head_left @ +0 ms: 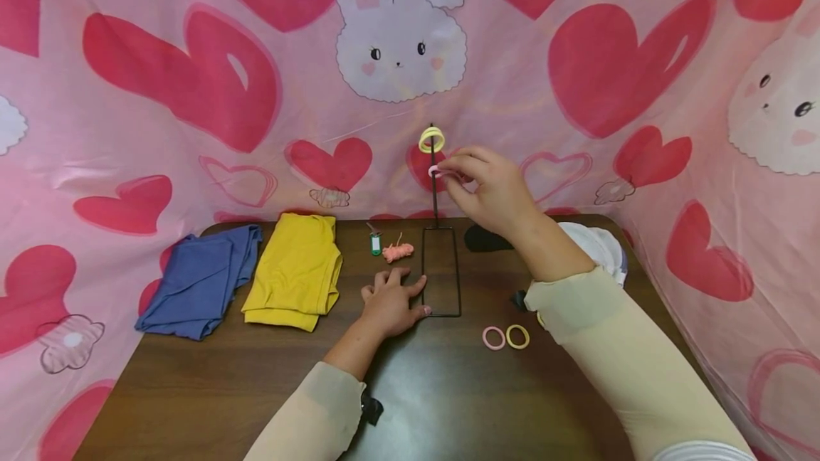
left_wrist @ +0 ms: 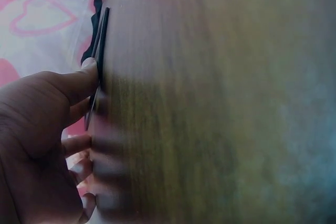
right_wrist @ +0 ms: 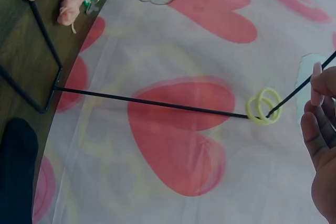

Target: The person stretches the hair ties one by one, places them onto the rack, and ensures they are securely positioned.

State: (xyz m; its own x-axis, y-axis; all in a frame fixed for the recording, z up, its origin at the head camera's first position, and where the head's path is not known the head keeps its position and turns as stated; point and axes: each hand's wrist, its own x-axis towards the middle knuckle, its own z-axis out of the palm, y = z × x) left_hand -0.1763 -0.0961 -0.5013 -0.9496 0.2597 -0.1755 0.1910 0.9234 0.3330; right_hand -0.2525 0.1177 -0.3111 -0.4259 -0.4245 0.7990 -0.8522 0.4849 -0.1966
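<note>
A black wire stand (head_left: pixel 459 269) has a rectangular base flat on the table and a thin upright rod bent into an arm at the top. Two pale yellow rings (right_wrist: pixel 258 109) hang at that bend. Between thumb and fingers, my right hand (head_left: pixel 490 183) pinches a pink ring (right_wrist: pixel 316 85), which overlaps the arm near its end. My left hand (head_left: pixel 392 302) rests at the left front of the base, fingers spread, thumb and index finger on the wire. On the table to the right lie another pink ring (head_left: pixel 493 338) and a yellow ring (head_left: pixel 517 336).
Left of the stand are a coral yarn bundle (head_left: pixel 398 252), a key with a green tag (head_left: pixel 375 244), folded yellow cloth (head_left: pixel 291 272) and folded blue cloth (head_left: pixel 201 279). A dark flat item (head_left: pixel 485 239) and a white item (head_left: pixel 596 244) sit at right. Patterned pink fabric (head_left: pixel 384 119) hangs behind.
</note>
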